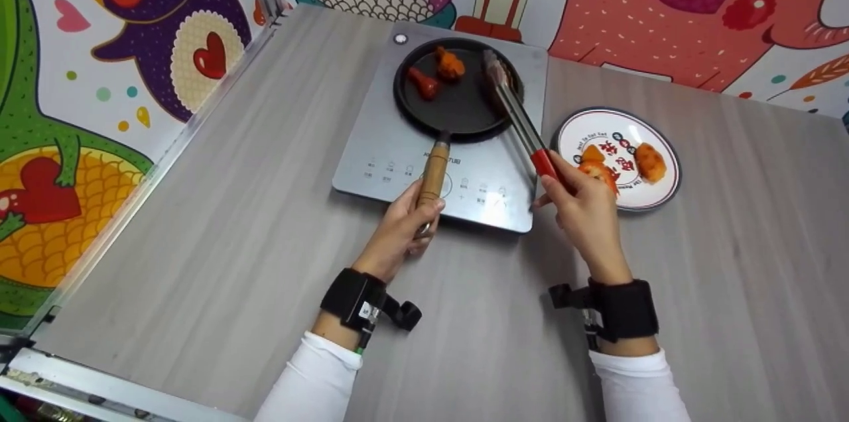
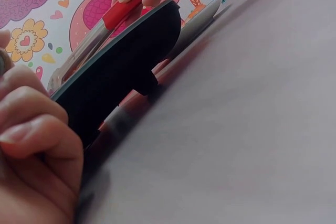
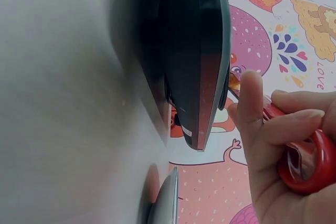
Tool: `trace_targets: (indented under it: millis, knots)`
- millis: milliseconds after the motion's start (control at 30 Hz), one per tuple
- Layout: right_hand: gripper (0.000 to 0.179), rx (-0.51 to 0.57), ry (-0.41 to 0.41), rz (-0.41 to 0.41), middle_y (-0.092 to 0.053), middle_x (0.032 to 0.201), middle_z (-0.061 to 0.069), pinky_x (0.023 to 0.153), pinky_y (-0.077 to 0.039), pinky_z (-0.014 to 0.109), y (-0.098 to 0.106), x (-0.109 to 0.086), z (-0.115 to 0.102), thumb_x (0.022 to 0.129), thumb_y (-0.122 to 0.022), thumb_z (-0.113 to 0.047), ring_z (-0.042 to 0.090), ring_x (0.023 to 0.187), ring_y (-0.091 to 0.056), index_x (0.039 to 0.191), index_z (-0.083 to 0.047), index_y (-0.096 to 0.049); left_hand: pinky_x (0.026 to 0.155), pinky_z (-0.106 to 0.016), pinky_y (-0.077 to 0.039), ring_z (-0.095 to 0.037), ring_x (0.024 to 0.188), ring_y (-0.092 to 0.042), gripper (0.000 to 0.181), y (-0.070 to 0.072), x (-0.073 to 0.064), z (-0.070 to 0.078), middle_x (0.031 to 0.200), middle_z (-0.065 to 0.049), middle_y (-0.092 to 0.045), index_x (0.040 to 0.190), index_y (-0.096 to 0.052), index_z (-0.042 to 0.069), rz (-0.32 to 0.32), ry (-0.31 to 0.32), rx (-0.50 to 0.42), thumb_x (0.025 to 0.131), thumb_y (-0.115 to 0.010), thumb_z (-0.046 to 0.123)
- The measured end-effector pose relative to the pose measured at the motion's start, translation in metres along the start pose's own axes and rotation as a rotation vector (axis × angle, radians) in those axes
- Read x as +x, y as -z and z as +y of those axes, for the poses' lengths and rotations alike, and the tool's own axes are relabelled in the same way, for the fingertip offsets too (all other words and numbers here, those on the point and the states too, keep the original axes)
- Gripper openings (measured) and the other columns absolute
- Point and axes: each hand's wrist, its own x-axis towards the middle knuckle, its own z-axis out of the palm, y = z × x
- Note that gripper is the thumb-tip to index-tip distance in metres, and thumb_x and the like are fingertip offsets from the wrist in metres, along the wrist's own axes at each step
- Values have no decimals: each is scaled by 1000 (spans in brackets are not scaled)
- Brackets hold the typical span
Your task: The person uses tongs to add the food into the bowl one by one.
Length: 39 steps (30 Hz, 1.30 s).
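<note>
My left hand (image 1: pixel 401 226) grips the wooden handle (image 1: pixel 434 173) of a round black frying pan (image 1: pixel 457 113), which sits on a silver induction cooker (image 1: pixel 375 150). A red drumstick (image 1: pixel 423 83) and an orange-brown fried piece (image 1: pixel 450 65) lie in the pan's left half. My right hand (image 1: pixel 587 216) holds metal tongs (image 1: pixel 521 118) with red handles. Their tips reach into the right side of the pan, over a dark brown patch by the rim; I cannot tell whether they pinch anything. In the right wrist view, fingers curl round the tongs' red handle (image 3: pixel 315 169).
Right of the cooker stands a white plate (image 1: pixel 637 200) with a dark rim. It bears a breaded golden piece (image 1: pixel 650 163), a small orange piece (image 1: pixel 592 154) and a red-orange piece (image 1: pixel 600 175) partly behind my right hand. Cartoon-printed walls (image 1: pixel 623 17) border the grey table (image 1: pixel 219 223).
</note>
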Motion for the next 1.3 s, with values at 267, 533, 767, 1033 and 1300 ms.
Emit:
trace_targets:
  millis: [267,533,767,1033,1300]
  knots:
    - [40,-47,23,15,-64,88,10,35,-35,21,-3,12,0,86,-59,-26,29,57,-59,125,-23,-53,37,-18,-22,-8,46,-31,66,1,2,-2,65,0,-43,138,-27,17,-32,-36,10,83,-62,26]
    - [41,-99,23,12,-65,76,7,37,-36,22,-7,23,-1,87,-57,-29,28,55,-57,127,-25,-51,36,-18,-23,-7,45,-32,67,1,1,-3,63,0,-43,137,-28,18,-27,-32,27,81,-63,29]
    - [40,-121,46,-17,-65,81,9,38,-36,23,-5,37,-7,87,-57,-27,25,59,-60,127,-24,-52,35,-18,-22,-7,44,-32,69,-1,2,-5,62,0,-42,138,-29,21,-9,-28,13,79,-65,31]
    - [40,-169,69,-35,-65,80,9,39,-36,23,-4,49,-11,87,-58,-27,22,58,-59,127,-23,-51,35,-18,-22,-7,43,-31,68,-2,3,-4,62,0,-43,137,-30,20,-3,-31,10,80,-64,30]
    - [40,-206,93,-49,-63,75,8,39,-38,24,-7,54,-13,87,-58,-27,21,53,-56,127,-25,-52,35,-19,-22,-8,43,-32,65,-1,2,-4,62,0,-43,136,-31,20,-5,-41,17,81,-63,30]
